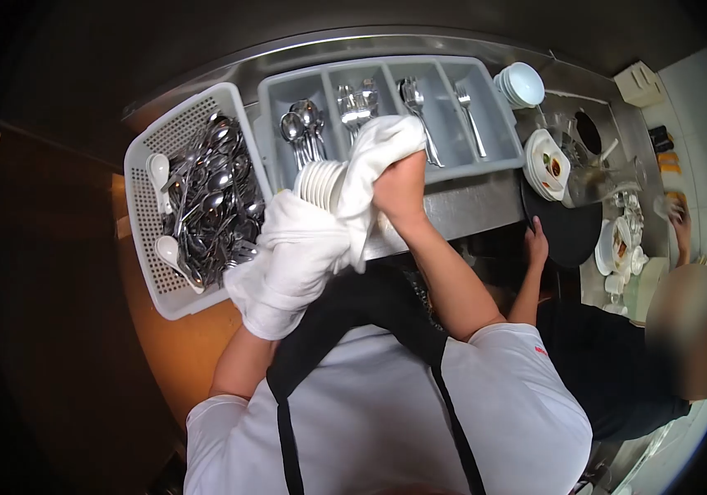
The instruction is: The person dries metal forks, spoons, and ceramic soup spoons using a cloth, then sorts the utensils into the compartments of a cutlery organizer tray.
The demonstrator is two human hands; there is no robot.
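Observation:
A white cloth [295,247] covers my left hand, so its fingers are hidden; only the left forearm [242,363] shows below. Through the cloth that hand grips a nested stack of white pieces, which look like soup spoons [319,185]. My right hand [401,188] is closed around the bunched upper end of the same cloth, against the stack's right side. Both hands are in front of a grey cutlery tray [440,173] with spoons [304,128], forks [357,106] and more cutlery in its compartments.
A perforated basket [145,247] heaped with metal cutlery [213,190] and a few white soup spoons [173,254] stands left. Right are light-blue bowls [525,84], stacked white dishes [545,169] and a black round tray [564,223]. A co-worker in black [601,363] touches the tray.

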